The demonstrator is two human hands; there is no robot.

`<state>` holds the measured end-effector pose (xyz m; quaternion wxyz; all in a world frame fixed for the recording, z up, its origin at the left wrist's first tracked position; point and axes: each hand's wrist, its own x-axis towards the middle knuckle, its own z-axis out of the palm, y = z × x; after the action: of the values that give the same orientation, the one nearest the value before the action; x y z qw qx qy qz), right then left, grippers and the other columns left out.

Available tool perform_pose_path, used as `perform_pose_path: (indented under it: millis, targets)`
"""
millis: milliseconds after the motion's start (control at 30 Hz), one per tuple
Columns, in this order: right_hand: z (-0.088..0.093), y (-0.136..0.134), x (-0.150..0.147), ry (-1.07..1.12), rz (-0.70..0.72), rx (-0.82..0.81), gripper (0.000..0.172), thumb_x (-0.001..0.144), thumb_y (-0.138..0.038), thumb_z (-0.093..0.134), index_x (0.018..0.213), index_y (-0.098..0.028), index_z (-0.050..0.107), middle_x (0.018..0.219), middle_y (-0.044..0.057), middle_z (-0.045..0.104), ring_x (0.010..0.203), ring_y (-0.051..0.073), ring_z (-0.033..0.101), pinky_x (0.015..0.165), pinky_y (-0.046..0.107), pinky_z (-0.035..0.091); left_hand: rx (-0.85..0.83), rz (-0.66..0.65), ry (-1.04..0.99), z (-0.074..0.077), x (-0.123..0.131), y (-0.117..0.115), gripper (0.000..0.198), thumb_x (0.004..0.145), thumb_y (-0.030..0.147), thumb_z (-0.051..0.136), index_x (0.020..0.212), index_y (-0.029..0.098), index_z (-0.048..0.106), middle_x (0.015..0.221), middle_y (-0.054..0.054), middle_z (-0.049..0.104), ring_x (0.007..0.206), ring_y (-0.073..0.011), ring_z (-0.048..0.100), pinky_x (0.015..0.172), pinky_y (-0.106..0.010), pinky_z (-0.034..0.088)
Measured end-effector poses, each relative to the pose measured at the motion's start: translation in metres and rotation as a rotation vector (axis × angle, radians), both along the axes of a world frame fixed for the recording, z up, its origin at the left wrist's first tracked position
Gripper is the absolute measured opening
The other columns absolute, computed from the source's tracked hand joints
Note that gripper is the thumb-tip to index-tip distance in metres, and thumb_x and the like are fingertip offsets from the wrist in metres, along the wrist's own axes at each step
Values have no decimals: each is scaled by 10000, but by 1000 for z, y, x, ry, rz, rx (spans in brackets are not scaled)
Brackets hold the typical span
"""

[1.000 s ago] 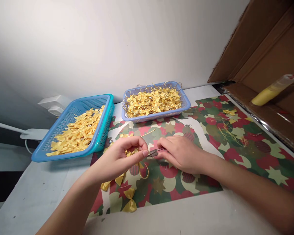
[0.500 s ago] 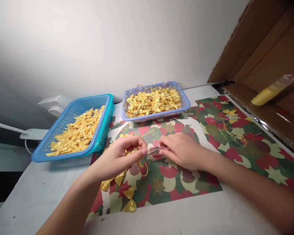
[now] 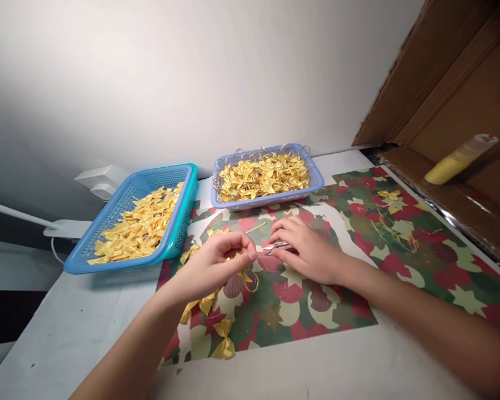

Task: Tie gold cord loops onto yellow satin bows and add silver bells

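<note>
My left hand (image 3: 220, 264) is closed in a pinch, thumb against forefinger. From under its fingers hangs a thin gold cord (image 3: 256, 284) bent into a loop, with yellow ribbon of a bow partly hidden behind the hand. My right hand (image 3: 310, 250) grips small metal snips (image 3: 279, 246) whose tips point left, a short gap from the left fingertips. Several yellow ribbon bows lie by the left wrist. One satin bow (image 3: 224, 340) rests near the front edge of the camouflage-patterned sheet (image 3: 337, 314).
A blue basket (image 3: 120, 197) of yellow bows stands at left, nested in a turquoise one. Behind my hands, another blue basket (image 3: 266, 201) holds bows with gold loops. Cord clippings (image 3: 394, 233) lie at right, near a cardboard box (image 3: 433, 83) and a yellow-filled tube (image 3: 450, 166).
The snips have turned in my right hand and their tips have drawn back from the left fingertips. The view has shifted slightly. My left hand keeps its pinch.
</note>
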<state>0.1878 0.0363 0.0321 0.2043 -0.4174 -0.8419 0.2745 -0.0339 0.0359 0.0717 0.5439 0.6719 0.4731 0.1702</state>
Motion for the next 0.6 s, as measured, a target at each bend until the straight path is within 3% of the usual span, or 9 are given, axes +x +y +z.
perform_pose_path:
  millis: [100,167,300,467,600]
  targets:
    - [9,-8,-5,229,102,-266,194,967,-271,475,887,-184,630,888,27,635,823,156,575,749,276,456,19,2,-22,-3,3,-2,213,879,372,580,799,174,588,661,39,504,575,-94,456,527,-195,378]
    - [12,-10,-6,246,122,-322,244,964,-251,459,770,-178,588,779,1,596,708,132,539,665,249,428,20,-3,-11,-4,6,-4,207,874,367,578,803,173,593,675,29,540,567,-95,478,522,-195,396]
    - [15,-6,0,181,153,-249,250,951,-210,437,725,-181,539,725,-9,570,681,129,504,624,241,379,24,-59,65,-6,14,-9,255,893,406,533,830,172,614,716,7,601,510,-90,477,483,-205,389]
    - [17,-3,5,-26,142,-6,247,937,-173,410,713,-183,513,727,2,561,686,142,465,660,277,332,99,-142,31,-20,20,-14,328,894,433,551,745,155,639,712,-12,608,628,-122,508,575,-227,399]
    - [13,-6,1,-53,153,53,235,933,-159,411,741,-182,545,731,-1,572,688,138,475,693,289,322,21,79,-228,-40,22,-18,316,864,442,612,751,148,643,738,-39,658,684,-146,569,617,-244,433]
